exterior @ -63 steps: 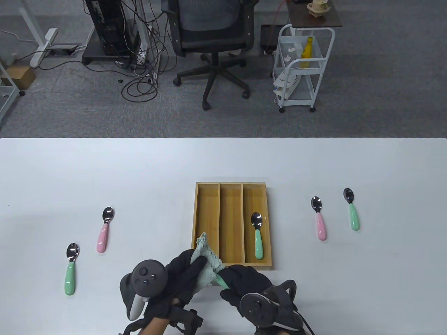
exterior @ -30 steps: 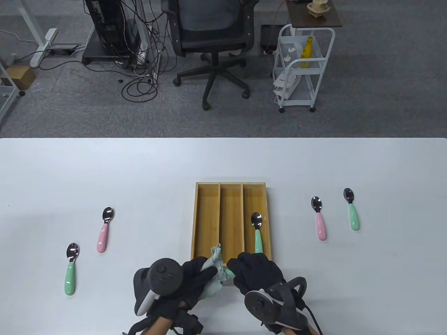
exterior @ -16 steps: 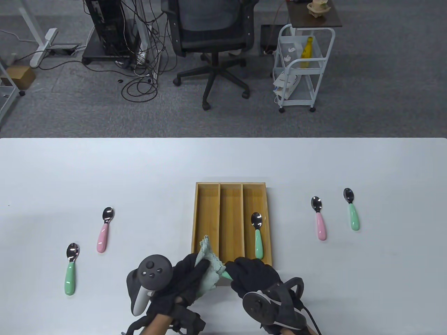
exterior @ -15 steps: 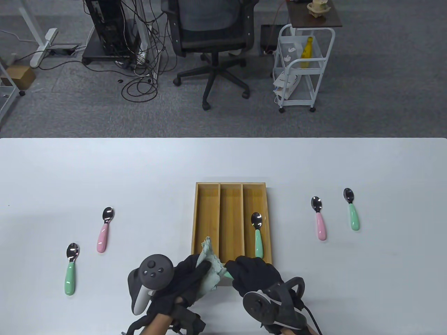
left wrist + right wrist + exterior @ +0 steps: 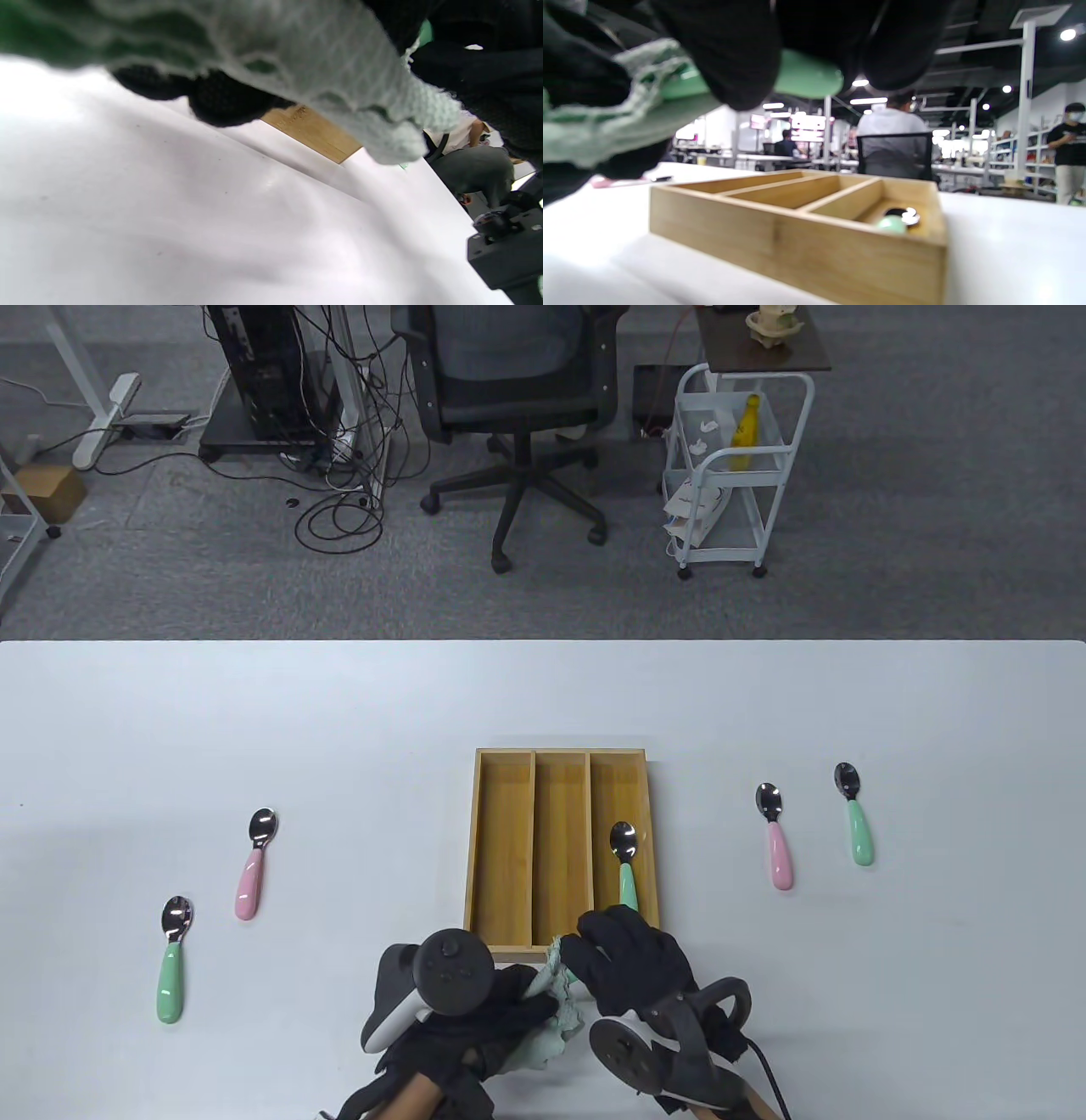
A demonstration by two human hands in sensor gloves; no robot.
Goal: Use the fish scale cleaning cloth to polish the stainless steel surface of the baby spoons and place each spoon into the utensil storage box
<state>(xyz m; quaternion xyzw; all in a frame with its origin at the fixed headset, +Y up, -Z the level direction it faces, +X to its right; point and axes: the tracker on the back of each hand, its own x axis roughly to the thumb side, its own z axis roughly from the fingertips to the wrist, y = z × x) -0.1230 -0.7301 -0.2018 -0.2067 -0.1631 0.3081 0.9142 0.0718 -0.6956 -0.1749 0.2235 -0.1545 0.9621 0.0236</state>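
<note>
Just in front of the wooden storage box, my left hand grips the pale green fish scale cloth, wrapped over the bowl end of a spoon. My right hand grips that spoon's green handle; its steel bowl is hidden in the cloth. One green-handled spoon lies in the box's right compartment. Loose on the table are a pink spoon and a green spoon at the left, plus a pink spoon and a green spoon at the right.
The box's left and middle compartments hold nothing. Beyond the table's far edge stand an office chair and a white trolley. The right wrist view shows the box close ahead and people in the room behind it.
Both hands slid right and back toward the near table edge. The cloth, which stuck up over the box's left compartment, is now bunched low between the hands, clear of the box.
</note>
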